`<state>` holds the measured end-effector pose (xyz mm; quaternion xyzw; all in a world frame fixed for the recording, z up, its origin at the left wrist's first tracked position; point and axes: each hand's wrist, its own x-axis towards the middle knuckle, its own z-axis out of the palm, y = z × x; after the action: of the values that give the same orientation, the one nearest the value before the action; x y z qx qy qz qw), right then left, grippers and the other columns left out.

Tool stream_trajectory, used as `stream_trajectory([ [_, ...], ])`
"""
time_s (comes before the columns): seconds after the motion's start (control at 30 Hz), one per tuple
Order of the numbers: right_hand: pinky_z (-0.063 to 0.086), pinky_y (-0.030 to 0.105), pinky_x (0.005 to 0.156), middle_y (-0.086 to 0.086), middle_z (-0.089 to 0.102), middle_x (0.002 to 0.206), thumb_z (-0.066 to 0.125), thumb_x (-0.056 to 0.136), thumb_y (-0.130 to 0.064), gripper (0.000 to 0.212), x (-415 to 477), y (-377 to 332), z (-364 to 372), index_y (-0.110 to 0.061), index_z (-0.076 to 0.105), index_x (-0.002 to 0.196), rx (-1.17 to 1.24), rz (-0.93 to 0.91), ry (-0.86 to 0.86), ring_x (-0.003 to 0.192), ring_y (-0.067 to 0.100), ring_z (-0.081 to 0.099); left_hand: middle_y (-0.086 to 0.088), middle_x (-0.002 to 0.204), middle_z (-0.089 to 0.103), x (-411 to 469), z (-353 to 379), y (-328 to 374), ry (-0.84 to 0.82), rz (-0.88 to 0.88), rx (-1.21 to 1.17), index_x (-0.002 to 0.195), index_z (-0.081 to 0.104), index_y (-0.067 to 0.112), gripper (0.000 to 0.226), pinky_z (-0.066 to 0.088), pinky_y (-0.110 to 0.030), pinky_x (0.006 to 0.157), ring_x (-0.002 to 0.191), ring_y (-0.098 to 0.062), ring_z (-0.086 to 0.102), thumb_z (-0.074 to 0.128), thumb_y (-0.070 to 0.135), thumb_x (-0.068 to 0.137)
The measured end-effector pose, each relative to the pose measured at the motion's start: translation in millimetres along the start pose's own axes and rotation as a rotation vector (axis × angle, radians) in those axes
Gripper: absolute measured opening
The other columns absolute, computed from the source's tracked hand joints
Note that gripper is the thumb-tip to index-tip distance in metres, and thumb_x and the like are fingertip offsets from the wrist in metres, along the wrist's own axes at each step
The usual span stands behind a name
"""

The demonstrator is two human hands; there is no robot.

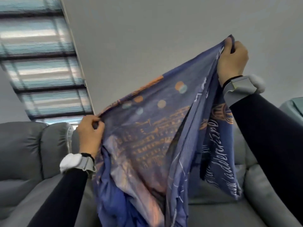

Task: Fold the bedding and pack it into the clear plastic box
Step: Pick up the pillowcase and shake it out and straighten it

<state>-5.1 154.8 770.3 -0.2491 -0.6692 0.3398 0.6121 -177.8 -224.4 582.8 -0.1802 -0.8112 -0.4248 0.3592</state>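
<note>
Blue printed bedding (147, 136) is held up in the air between both hands. The left hand (90, 133) pinches the top edge low down; the right hand (232, 63) clenches a bunched corner higher up. Judgement: the cloth is thin, light, limp and fairly smooth, and will not keep a crease unaided. Best hold is the hemmed corners, pulled taut. A grey sofa (24, 153) lies beneath and a window blind (41, 63) beyond. Box not in view.
</note>
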Motion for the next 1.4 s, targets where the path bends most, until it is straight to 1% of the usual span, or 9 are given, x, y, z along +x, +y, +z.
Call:
stream_trajectory([
  [0.17, 0.022, 0.023, 0.050, -0.011, 0.029, 0.059, 0.040, 0.099, -0.037, 0.044, 4, -18, -2, -0.025, 0.025, 0.060, -0.014, -0.086, 0.017, 0.050, 0.001, 0.026, -0.018, 0.076, 0.066, -72, 37, -30, -0.472, 0.177, 0.070, 0.082, 0.068, 0.001, 0.025, 0.038, -0.028, 0.066, 0.069, -0.032, 0.065, 0.056, 0.022, 0.075],
  [0.3, 0.025, 0.015, 0.046, -0.010, 0.029, 0.059, 0.040, 0.099, -0.036, 0.044, -3, -18, 8, -0.024, 0.025, 0.059, -0.065, -0.097, -0.035, 0.049, 0.002, 0.027, -0.021, 0.091, 0.071, -51, 40, -39, -0.449, 0.005, 0.070, 0.096, 0.071, -0.004, 0.018, 0.046, -0.030, 0.076, 0.083, -0.030, 0.068, 0.065, -0.001, 0.080],
  [0.4, 0.025, 0.016, 0.045, -0.008, 0.027, 0.057, 0.041, 0.098, -0.036, 0.045, -3, -13, 6, -0.023, 0.024, 0.058, -0.082, -0.115, -0.044, 0.048, 0.004, 0.025, -0.014, 0.091, 0.072, -26, 32, -52, -0.432, -0.220, -0.044, 0.100, 0.072, 0.002, 0.019, 0.045, -0.014, 0.069, 0.075, -0.011, 0.066, 0.063, 0.000, 0.083],
  [0.53, 0.023, 0.018, 0.047, -0.008, 0.025, 0.056, 0.042, 0.097, -0.035, 0.045, 0, -19, 11, -0.023, 0.024, 0.058, -0.041, -0.145, -0.047, 0.047, 0.004, 0.024, -0.008, 0.083, 0.064, -52, 19, -38, -0.097, -0.366, -0.353, 0.081, 0.058, 0.028, 0.032, 0.052, -0.017, 0.065, 0.077, -0.017, 0.063, 0.059, -0.004, 0.086],
  [0.63, 0.020, 0.021, 0.050, -0.009, 0.024, 0.057, 0.043, 0.096, -0.036, 0.045, 4, -26, 13, -0.024, 0.023, 0.059, -0.030, -0.157, -0.043, 0.050, 0.004, 0.022, 0.006, 0.078, 0.056, -140, 38, -6, -0.234, -0.130, -0.314, 0.067, 0.051, 0.025, 0.032, 0.043, -0.010, 0.070, 0.074, 0.005, 0.055, 0.053, -0.005, 0.080],
  [0.77, 0.019, 0.024, 0.050, -0.008, 0.023, 0.057, 0.042, 0.096, -0.039, 0.044, -3, -40, 23, -0.024, 0.023, 0.060, -0.016, -0.197, -0.086, 0.050, 0.005, 0.021, 0.010, 0.096, 0.050, -235, 81, 28, -0.632, 0.060, -0.325, 0.069, 0.066, 0.018, 0.034, 0.037, 0.000, 0.077, 0.086, 0.002, 0.053, 0.047, -0.009, 0.078],
  [0.93, 0.019, 0.020, 0.048, -0.009, 0.020, 0.056, 0.045, 0.097, -0.034, 0.045, -15, -53, 35, -0.025, 0.022, 0.059, 0.026, -0.246, -0.105, 0.047, 0.006, 0.021, 0.018, 0.113, 0.026, -286, 130, 79, -0.814, 0.204, -0.413, 0.118, 0.052, 0.056, 0.054, 0.024, -0.014, 0.105, 0.111, -0.007, 0.034, 0.046, 0.016, 0.083],
  [1.03, 0.019, 0.019, 0.049, -0.009, 0.019, 0.056, 0.046, 0.097, -0.033, 0.044, -16, -62, 33, -0.024, 0.022, 0.061, 0.060, -0.268, -0.097, 0.048, 0.006, 0.021, 0.008, 0.118, 0.030, -273, 145, 94, -0.765, 0.020, -0.377, 0.133, 0.041, 0.039, 0.049, 0.024, -0.022, 0.105, 0.114, -0.011, 0.029, 0.055, 0.036, 0.086],
  [1.4, 0.016, 0.023, 0.053, -0.009, 0.016, 0.056, 0.048, 0.095, -0.031, 0.046, 0, -56, 19, -0.025, 0.018, 0.061, 0.093, -0.253, -0.055, 0.052, 0.008, 0.016, 0.004, 0.100, 0.042, -260, 171, 87, -0.502, -0.168, -0.458, 0.087, 0.061, 0.031, 0.011, 0.037, -0.027, 0.091, 0.099, -0.019, 0.044, 0.071, 0.031, 0.081],
])
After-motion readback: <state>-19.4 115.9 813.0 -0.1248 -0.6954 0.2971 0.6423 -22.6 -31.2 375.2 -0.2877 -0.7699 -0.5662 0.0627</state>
